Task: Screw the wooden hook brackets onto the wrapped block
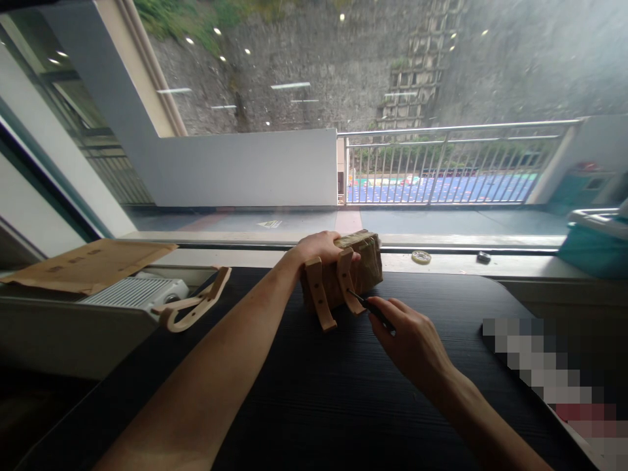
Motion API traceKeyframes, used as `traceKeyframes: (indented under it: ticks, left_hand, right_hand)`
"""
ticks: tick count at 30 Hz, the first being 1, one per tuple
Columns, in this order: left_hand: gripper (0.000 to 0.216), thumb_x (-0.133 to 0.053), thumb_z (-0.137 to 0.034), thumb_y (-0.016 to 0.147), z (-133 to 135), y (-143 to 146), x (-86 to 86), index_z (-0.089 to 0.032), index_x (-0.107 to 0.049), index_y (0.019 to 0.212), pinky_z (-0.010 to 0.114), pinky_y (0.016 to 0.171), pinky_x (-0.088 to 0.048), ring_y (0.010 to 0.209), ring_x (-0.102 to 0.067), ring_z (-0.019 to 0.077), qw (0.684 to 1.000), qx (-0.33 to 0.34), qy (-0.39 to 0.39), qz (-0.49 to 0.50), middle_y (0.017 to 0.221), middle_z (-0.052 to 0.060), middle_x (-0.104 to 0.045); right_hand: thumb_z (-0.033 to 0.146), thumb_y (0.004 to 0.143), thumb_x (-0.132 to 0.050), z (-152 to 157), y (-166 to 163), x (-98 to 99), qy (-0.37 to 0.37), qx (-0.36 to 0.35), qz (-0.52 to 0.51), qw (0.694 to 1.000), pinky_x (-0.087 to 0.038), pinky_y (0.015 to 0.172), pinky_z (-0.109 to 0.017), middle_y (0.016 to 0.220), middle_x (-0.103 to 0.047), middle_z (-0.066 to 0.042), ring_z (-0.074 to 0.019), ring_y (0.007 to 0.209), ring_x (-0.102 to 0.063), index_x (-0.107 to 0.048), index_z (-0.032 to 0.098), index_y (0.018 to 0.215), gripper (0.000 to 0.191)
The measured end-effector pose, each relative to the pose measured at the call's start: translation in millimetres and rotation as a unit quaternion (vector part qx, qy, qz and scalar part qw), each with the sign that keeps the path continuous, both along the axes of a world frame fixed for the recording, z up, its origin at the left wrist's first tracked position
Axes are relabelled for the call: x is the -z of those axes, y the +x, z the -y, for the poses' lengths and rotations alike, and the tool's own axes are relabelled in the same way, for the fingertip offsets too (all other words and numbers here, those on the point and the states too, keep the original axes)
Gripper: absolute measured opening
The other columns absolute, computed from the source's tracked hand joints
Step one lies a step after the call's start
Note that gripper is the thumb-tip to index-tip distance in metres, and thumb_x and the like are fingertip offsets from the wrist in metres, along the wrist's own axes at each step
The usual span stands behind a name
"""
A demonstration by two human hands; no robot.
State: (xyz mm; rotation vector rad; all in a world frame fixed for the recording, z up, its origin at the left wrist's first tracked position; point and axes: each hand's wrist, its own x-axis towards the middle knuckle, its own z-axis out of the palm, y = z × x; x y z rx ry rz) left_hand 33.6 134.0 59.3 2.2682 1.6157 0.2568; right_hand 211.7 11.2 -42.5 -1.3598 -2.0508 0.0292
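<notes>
A block-shaped package in brown wrapping (369, 261) stands tilted on the black table, near its far edge. My left hand (321, 247) is closed over its top left, with the fingertips partly hidden behind a wooden piece. Two curved wooden pieces with dark holes, the left one (318, 291) and the right one (345, 278), lie against the package's near face. In my right hand (407, 333) is a slim black tool (380, 314) with a thin tip, held like a pen. Its tip meets the right wooden piece close to a hole; the tool's exact kind is unclear.
Another curved wooden piece (196, 307) rests at the left edge of the black table (314, 405). A brown paper envelope (88, 261) lies beyond it. On the windowsill are a tape roll (420, 257) and a small dark object (483, 257). A teal container (593, 245) stands right.
</notes>
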Motion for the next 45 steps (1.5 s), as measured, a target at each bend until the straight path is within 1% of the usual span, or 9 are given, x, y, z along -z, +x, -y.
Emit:
traceKeyframes:
  ticks: [15, 24, 31, 34, 37, 39, 41, 43, 45]
  left_hand:
    - [0.062, -0.058, -0.062, 0.06, 2.5, 1.5, -1.8, -0.023, -0.056, 0.109, 0.026, 0.065, -0.047, 0.083, -0.062, 0.0229, 1.0, -0.001, 0.004, 0.0, 0.1, 0.005, -0.067]
    - [0.068, -0.056, -0.069, 0.059, 7.7, 6.3, -1.9, -0.025, -0.055, 0.111, 0.029, 0.069, -0.046, 0.086, -0.061, 0.0243, 1.0, -0.006, 0.012, -0.019, 0.101, 0.006, -0.066]
    - [0.069, -0.054, -0.07, 0.059, 17.3, 11.4, -1.3, -0.028, -0.053, 0.113, 0.03, 0.075, -0.045, 0.094, -0.059, 0.0265, 0.997, -0.024, 0.04, -0.056, 0.104, 0.005, -0.066]
    - [0.069, -0.054, -0.07, 0.06, 20.5, 10.5, -1.7, -0.028, -0.052, 0.115, 0.03, 0.077, -0.045, 0.097, -0.059, 0.0263, 0.997, -0.029, 0.047, -0.054, 0.107, 0.004, -0.065]
    - [0.069, -0.054, -0.069, 0.06, 23.3, 8.8, -2.3, -0.029, -0.052, 0.115, 0.029, 0.077, -0.045, 0.097, -0.059, 0.0262, 0.997, -0.031, 0.053, -0.048, 0.106, 0.004, -0.066]
    - [0.068, -0.055, -0.07, 0.059, 24.5, 7.6, -2.1, -0.029, -0.053, 0.114, 0.03, 0.078, -0.045, 0.097, -0.059, 0.0267, 0.997, -0.037, 0.055, -0.049, 0.105, 0.003, -0.066]
    - [0.068, -0.054, -0.071, 0.059, 24.5, 6.4, -1.0, -0.03, -0.053, 0.113, 0.031, 0.078, -0.045, 0.098, -0.059, 0.0275, 0.996, -0.047, 0.062, -0.052, 0.105, 0.003, -0.067]
    - [0.069, -0.053, -0.073, 0.059, 23.0, 5.4, 0.5, -0.03, -0.054, 0.113, 0.032, 0.078, -0.045, 0.098, -0.059, 0.028, 0.995, -0.053, 0.07, -0.056, 0.105, 0.003, -0.066]
    - [0.071, -0.052, -0.075, 0.058, 20.4, 5.3, 1.7, -0.03, -0.054, 0.113, 0.033, 0.078, -0.045, 0.097, -0.059, 0.0282, 0.994, -0.054, 0.076, -0.061, 0.105, 0.004, -0.066]
  right_hand:
    - [0.025, 0.088, -0.042, -0.1, -1.6, -1.5, 0.015, 0.003, 0.018, 1.0, -0.04, 0.06, -0.025, 0.092, -0.065, -0.004, -0.0147, 0.072, -0.061, -0.058, 0.02, 0.111, 0.029]
    - [0.017, 0.089, -0.041, 3.5, -5.8, 5.6, 0.08, 0.05, 0.187, 0.978, -0.03, 0.049, -0.026, 0.074, -0.061, -0.002, -0.0137, 0.06, -0.057, -0.057, 0.018, 0.113, 0.029]
    - [0.006, 0.086, -0.039, 10.9, -23.2, 20.4, 0.085, 0.055, 0.248, 0.963, -0.031, 0.046, -0.027, 0.072, -0.063, -0.006, -0.0154, 0.055, -0.058, -0.055, 0.008, 0.117, 0.036]
    - [0.012, 0.088, -0.037, 10.2, -23.8, 23.9, 0.057, 0.053, 0.179, 0.981, -0.036, 0.048, -0.026, 0.074, -0.066, -0.007, -0.0161, 0.057, -0.06, -0.055, 0.009, 0.118, 0.034]
    - [0.025, 0.09, -0.038, 5.8, -22.3, 25.2, -0.01, 0.053, -0.007, 0.999, -0.044, 0.06, -0.026, 0.088, -0.069, -0.008, -0.0181, 0.071, -0.064, -0.058, 0.013, 0.115, 0.033]
    - [0.032, 0.089, -0.039, 1.5, -21.7, 26.1, -0.067, 0.048, -0.149, 0.985, -0.047, 0.064, -0.028, 0.09, -0.07, -0.009, -0.0194, 0.077, -0.064, -0.061, 0.014, 0.108, 0.034]
    - [0.037, 0.089, -0.036, -2.5, -21.2, 27.2, -0.111, 0.03, -0.242, 0.964, -0.047, 0.059, -0.027, 0.08, -0.07, -0.008, -0.0191, 0.072, -0.064, -0.064, 0.013, 0.102, 0.039]
    - [0.041, 0.09, -0.033, -5.3, -20.2, 27.2, -0.144, 0.015, -0.271, 0.952, -0.044, 0.053, -0.026, 0.073, -0.068, -0.007, -0.0181, 0.066, -0.062, -0.064, 0.013, 0.099, 0.043]
    - [0.041, 0.089, -0.033, -5.9, -18.1, 25.1, -0.158, 0.018, -0.239, 0.958, -0.044, 0.055, -0.026, 0.074, -0.068, -0.006, -0.018, 0.067, -0.062, -0.064, 0.015, 0.098, 0.041]
